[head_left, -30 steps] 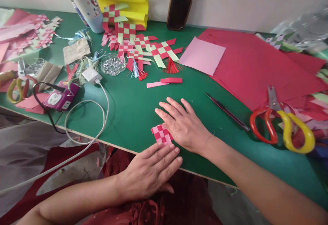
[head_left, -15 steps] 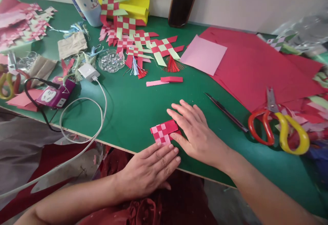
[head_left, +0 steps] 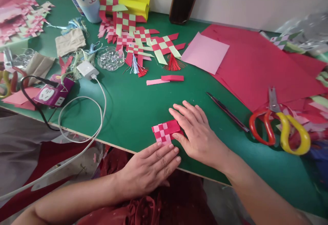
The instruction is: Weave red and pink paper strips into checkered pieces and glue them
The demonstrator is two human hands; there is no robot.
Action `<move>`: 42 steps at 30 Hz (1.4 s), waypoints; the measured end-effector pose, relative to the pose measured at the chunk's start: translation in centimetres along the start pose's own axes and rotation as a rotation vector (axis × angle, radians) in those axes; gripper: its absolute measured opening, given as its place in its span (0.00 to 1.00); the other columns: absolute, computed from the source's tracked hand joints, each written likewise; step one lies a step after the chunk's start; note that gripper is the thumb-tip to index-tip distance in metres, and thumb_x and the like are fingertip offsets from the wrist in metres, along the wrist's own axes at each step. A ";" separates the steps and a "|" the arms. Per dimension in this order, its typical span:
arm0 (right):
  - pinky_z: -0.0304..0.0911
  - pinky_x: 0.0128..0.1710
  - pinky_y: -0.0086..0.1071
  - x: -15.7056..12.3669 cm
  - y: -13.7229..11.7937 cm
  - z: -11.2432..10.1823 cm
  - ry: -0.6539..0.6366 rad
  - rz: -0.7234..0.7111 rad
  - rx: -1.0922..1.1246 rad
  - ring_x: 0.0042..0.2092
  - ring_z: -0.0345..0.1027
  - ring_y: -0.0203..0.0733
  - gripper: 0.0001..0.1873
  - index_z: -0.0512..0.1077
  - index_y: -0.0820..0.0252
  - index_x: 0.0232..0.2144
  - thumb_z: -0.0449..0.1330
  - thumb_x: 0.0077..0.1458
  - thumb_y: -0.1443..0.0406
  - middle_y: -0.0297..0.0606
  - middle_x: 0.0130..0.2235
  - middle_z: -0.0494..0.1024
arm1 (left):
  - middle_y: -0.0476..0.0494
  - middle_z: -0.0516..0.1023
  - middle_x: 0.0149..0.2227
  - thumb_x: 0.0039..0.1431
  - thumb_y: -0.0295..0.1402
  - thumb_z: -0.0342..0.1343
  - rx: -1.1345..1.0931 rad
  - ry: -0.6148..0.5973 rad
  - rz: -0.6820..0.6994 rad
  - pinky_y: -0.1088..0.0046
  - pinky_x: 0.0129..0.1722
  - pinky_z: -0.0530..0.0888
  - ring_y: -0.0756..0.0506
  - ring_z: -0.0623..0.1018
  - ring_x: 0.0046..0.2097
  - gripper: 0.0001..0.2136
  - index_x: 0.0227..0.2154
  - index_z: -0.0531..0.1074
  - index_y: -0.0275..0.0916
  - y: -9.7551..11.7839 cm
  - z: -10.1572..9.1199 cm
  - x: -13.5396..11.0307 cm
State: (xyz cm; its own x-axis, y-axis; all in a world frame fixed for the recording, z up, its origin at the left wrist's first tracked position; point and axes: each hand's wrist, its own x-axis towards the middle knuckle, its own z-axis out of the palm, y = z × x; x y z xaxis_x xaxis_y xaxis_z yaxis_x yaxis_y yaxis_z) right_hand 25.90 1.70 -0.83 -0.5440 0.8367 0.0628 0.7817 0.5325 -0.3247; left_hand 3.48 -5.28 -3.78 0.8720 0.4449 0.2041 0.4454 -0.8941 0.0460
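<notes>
A small woven paper piece (head_left: pixel 163 132) in red and pink checks lies flat on the green table near its front edge. My left hand (head_left: pixel 151 165) rests with fingers stretched out, its fingertips over the lower edge of the weave. On the weave's right side lies my right hand (head_left: pixel 196 134), fingers spread, the thumb touching the loose strip ends and partly covering them. Behind the hands lie a red paper strip (head_left: pixel 172 78) and a pink paper strip (head_left: pixel 157 81), overlapping. A slim dark craft knife (head_left: pixel 227 111) is on the table right of my right hand.
Scissors (head_left: pixel 278 122) with red and yellow handles lie at the right, beside large red paper sheets (head_left: pixel 263 67). Several woven paper fish (head_left: pixel 164 47) with tassels lie at the back. A bead tray (head_left: pixel 111 59), a white cable (head_left: pixel 102 105) and a purple power socket (head_left: pixel 52 91) are at the left.
The view has shifted slightly. My right hand and the woven piece sit a little further right in the picture; both hands keep nearly the same pose.
</notes>
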 end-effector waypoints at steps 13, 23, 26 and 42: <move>0.52 0.64 0.54 0.8 0.3 0.6 0.108 0.036 -0.012 0.66 0.50 0.55 0.27 0.58 0.63 0.63 0.54 0.63 0.65 0.48 0.63 0.65 | 0.38 0.59 0.67 0.69 0.46 0.46 -0.035 0.009 -0.004 0.56 0.71 0.45 0.37 0.54 0.70 0.28 0.64 0.59 0.33 -0.1 -0.2 0.1; 0.52 0.64 0.54 0.6 0.3 0.2 0.119 -0.004 0.018 0.66 0.52 0.53 0.23 0.61 0.62 0.61 0.51 0.64 0.66 0.46 0.62 0.66 | 0.37 0.58 0.68 0.69 0.47 0.47 -0.082 0.026 -0.008 0.56 0.70 0.51 0.37 0.54 0.70 0.28 0.64 0.59 0.33 -0.1 -0.1 0.0; 0.56 0.62 0.51 0.0 0.1 -0.2 0.148 -0.013 0.054 0.62 0.58 0.49 0.19 0.66 0.62 0.57 0.51 0.66 0.66 0.44 0.57 0.72 | 0.39 0.62 0.66 0.70 0.44 0.47 -0.146 0.022 0.009 0.56 0.69 0.54 0.38 0.59 0.68 0.26 0.63 0.60 0.32 -0.9 -0.9 -0.2; 0.63 0.54 0.51 -3.6 -1.1 -0.2 0.215 -0.072 0.064 0.57 0.62 0.53 0.15 0.75 0.59 0.49 0.57 0.61 0.69 0.47 0.53 0.75 | 0.47 0.75 0.57 0.64 0.37 0.59 -0.176 0.223 -0.213 0.52 0.69 0.55 0.40 0.62 0.67 0.16 0.53 0.72 0.42 -3.8 -2.6 0.2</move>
State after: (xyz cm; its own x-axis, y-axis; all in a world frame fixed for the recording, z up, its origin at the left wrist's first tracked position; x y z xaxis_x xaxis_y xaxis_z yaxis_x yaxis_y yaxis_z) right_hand 27.08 -1.89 -0.47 -0.5148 0.8084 0.2855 0.7183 0.5885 -0.3710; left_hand 1.41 -1.92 -1.34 0.6889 0.6179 0.3791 0.5542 -0.7860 0.2740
